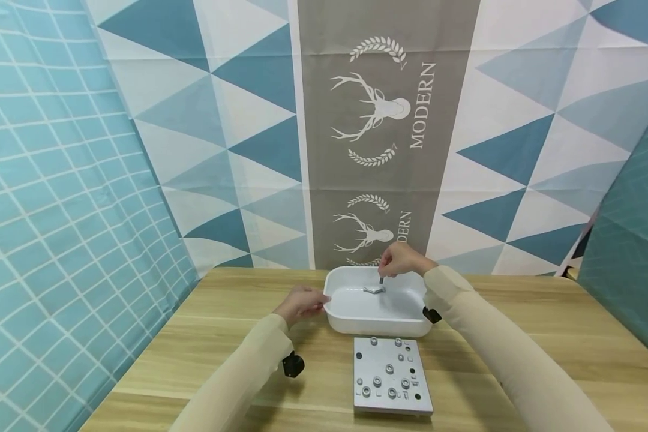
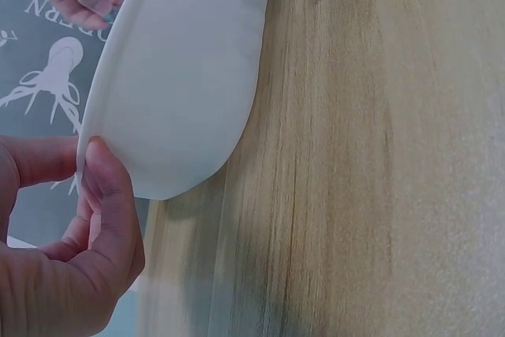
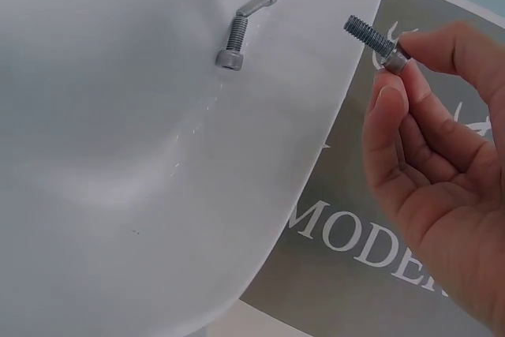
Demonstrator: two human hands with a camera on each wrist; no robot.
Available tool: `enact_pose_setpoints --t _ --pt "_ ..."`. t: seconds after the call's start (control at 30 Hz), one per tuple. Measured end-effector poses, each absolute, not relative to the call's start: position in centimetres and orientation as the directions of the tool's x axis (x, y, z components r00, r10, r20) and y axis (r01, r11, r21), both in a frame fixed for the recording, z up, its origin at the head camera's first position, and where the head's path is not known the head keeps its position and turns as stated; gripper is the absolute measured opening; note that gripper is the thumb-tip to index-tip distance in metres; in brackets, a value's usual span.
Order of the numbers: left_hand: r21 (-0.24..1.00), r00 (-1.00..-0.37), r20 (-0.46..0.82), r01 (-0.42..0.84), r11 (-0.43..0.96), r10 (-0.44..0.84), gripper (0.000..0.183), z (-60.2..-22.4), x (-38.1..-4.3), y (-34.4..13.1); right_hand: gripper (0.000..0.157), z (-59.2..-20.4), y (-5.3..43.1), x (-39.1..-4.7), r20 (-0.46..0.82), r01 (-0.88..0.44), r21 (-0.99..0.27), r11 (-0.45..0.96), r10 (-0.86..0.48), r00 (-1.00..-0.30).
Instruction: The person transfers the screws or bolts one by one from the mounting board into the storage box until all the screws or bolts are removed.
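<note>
With thumb and fingertips my right hand (image 1: 401, 260) pinches a socket head bolt (image 3: 377, 42) by its head, thread pointing away from the hand. It is over the far part of a white plastic tub (image 1: 378, 326). Two more bolts (image 3: 230, 43) lie end to end on the tub's floor, one longer than the other. My left hand (image 1: 302, 302) pinches the tub's left rim between thumb and fingers, seen close in the left wrist view. In front of the tub lies a silver metal plate (image 1: 375, 361) with several bolts seated in it and some dark holes.
The tub and plate sit on a wood-grain table (image 1: 237, 336). A patterned cloth (image 1: 264, 120) hangs behind the table, a blue checked one (image 1: 59, 180) at the left and a teal one (image 1: 632, 240) at the right.
</note>
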State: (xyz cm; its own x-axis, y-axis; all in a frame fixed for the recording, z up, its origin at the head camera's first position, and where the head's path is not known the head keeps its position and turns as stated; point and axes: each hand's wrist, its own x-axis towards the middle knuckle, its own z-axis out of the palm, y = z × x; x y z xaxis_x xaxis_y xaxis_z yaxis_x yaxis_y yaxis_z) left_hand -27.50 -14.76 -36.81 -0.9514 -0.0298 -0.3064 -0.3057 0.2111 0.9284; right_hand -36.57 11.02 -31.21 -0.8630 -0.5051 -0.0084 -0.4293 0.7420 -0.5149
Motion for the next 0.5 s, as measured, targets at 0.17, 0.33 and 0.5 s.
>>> enact_pose_setpoints --t 0.17,0.33,0.5 --pt "0.936 -0.957 -0.289 -0.288 0.202 -0.022 0.023 -36.75 -27.27 -14.59 0.004 -31.69 10.88 -37.00 -0.039 -0.423 -0.506 0.752 -0.510 -0.859" --pt "0.937 -0.957 -0.289 -0.289 0.197 -0.032 0.022 -36.91 -27.35 -14.55 0.004 -32.12 10.77 -37.18 -0.055 -0.419 -0.512 0.750 -0.515 -0.855" --pt "0.933 -0.955 -0.293 -0.296 0.202 -0.046 0.020 -36.93 -27.42 -14.62 0.004 -32.20 10.69 -37.20 -0.075 -0.396 -0.528 0.751 -0.506 -0.859"
